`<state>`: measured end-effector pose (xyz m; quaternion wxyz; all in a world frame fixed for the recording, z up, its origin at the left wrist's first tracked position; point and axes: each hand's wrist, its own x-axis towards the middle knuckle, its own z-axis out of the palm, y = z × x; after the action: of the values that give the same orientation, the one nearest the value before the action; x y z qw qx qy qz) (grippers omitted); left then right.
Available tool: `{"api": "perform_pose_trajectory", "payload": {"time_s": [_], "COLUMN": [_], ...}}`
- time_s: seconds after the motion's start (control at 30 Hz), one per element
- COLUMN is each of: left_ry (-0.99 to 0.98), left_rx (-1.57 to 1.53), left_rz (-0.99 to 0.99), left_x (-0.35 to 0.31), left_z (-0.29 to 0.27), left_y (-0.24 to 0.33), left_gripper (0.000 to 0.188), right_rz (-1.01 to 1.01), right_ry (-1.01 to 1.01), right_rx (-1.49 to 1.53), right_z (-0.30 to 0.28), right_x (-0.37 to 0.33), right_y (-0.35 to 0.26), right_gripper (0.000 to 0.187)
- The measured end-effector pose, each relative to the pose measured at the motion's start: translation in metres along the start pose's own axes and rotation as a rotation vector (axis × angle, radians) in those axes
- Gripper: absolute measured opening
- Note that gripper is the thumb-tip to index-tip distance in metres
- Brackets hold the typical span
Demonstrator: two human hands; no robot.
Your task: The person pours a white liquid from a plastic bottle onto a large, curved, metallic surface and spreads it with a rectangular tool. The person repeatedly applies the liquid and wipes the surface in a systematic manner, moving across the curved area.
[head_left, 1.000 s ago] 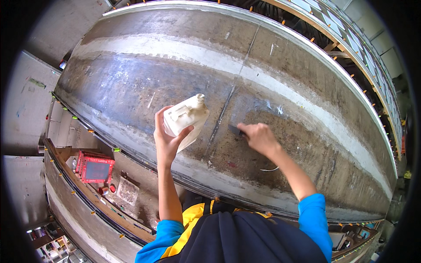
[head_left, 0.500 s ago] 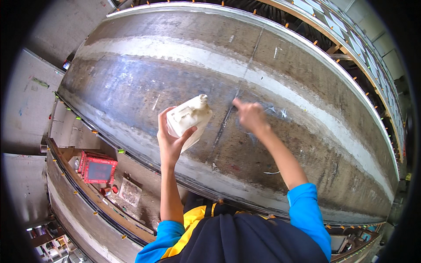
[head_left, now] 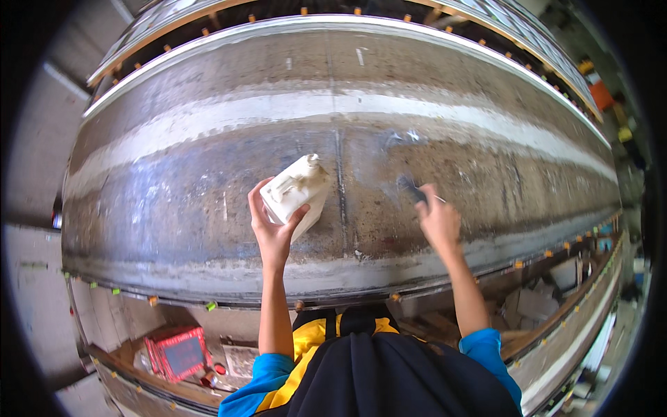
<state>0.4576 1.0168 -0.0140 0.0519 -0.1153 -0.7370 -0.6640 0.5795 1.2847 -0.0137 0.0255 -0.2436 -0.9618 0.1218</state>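
My left hand is closed round a white plastic jug, fingers on one side and thumb on the other. The jug tilts, its capped or spouted corner pointing away from me, above a long table with a worn brown top and pale grey bands. To the right, my right hand is closed on a small dark tool. The tool's end is at or just above the table top, over a smeared greyish patch; blur hides its exact kind.
A dark seam crosses the table top. Orange and green clips line its near edge. Below left, a red frame with a dark panel rests on a lower shelf. A rack runs along the far side.
My view has turned, so the table now lies more level. My right hand has drawn nearer to me and right, away from the seam. The jug stays in my left hand.
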Motion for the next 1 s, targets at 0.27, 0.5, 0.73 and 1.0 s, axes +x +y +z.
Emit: {"api": "perform_pose_trajectory", "payload": {"time_s": [0.27,0.5,0.73,1.0], "left_ry": [-0.187,-0.193,-0.212,-0.209], "left_rx": [-0.078,-0.104,-0.116,-0.092], "left_rz": [0.003,0.0,-0.01,0.029], "left_x": [0.007,0.017,0.011,0.013], "left_z": [-0.009,-0.024,-0.025,-0.033], "left_y": [-0.003,-0.004,0.0,0.008], "left_gripper": [0.072,0.074,0.073,0.071], "right_rz": [0.428,0.394,0.092,0.122], "right_ry": [0.149,0.073,0.147,0.161], "right_rx": [-0.308,0.005,-0.421,-0.096], "right_z": [0.066,0.038,0.092,0.058], "right_x": [0.013,0.014,0.005,0.044], "right_y": [0.024,-0.012,-0.056,-0.029], "right_gripper": [0.023,0.028,0.014,0.029]}}
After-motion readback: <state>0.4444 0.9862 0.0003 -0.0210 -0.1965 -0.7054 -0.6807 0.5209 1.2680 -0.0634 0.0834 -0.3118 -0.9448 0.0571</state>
